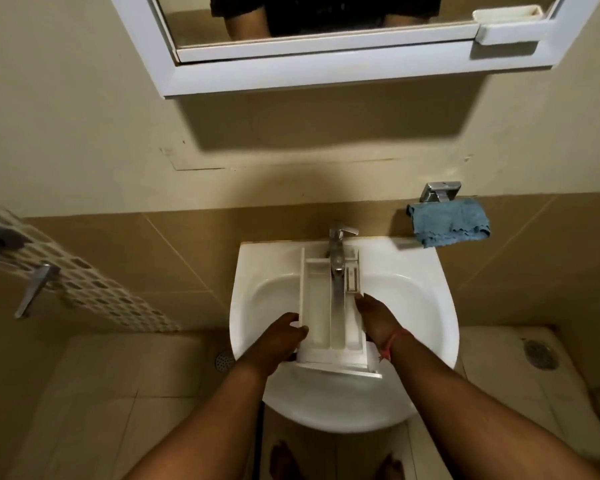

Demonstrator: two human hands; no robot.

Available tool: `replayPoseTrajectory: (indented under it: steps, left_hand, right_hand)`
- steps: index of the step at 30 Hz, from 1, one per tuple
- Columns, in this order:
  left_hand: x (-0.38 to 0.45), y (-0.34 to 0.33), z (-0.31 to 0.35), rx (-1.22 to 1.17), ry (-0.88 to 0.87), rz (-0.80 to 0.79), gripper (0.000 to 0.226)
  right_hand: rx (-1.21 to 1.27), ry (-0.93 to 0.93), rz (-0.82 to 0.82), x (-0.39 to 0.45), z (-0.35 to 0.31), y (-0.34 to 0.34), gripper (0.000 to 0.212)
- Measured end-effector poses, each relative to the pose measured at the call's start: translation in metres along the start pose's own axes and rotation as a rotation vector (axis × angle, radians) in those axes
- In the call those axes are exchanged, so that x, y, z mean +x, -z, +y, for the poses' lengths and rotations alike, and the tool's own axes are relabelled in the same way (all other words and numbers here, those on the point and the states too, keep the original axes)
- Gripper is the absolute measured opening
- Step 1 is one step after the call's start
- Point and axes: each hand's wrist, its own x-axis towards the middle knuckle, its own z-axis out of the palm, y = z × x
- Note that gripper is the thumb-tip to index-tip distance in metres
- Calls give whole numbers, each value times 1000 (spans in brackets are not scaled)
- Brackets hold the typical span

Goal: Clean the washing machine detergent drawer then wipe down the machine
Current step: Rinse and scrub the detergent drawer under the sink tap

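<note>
A white detergent drawer (317, 306) with long compartments lies lengthwise over the white sink (420, 306), its far end tucked under the chrome tap (338, 261). My left hand (281, 336) grips the drawer's left wall near the front panel. My right hand (376, 318) holds its right wall, with a red thread around the wrist. A blue cloth (449, 221) hangs from a metal holder on the wall, right of the tap. No washing machine is in view.
A white-framed mirror cabinet (326, 71) juts from the wall above the sink. At left hangs a patterned towel (84, 278) near a metal lever. Floor drains (541, 355) sit on the tiled floor at the right and left of the sink. My bare feet show below the basin.
</note>
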Motion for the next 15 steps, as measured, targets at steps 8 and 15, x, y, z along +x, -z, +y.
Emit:
replayPoseTrajectory:
  steps: [8, 15]
  left_hand:
    - [28, -8, 0, 128, -83, 32, 40]
    - [36, -13, 1, 299, -215, 67, 52]
  right_hand:
    - [-153, 45, 151, 2, -2, -10, 31]
    - [-425, 340, 266, -58, 14, -63, 51]
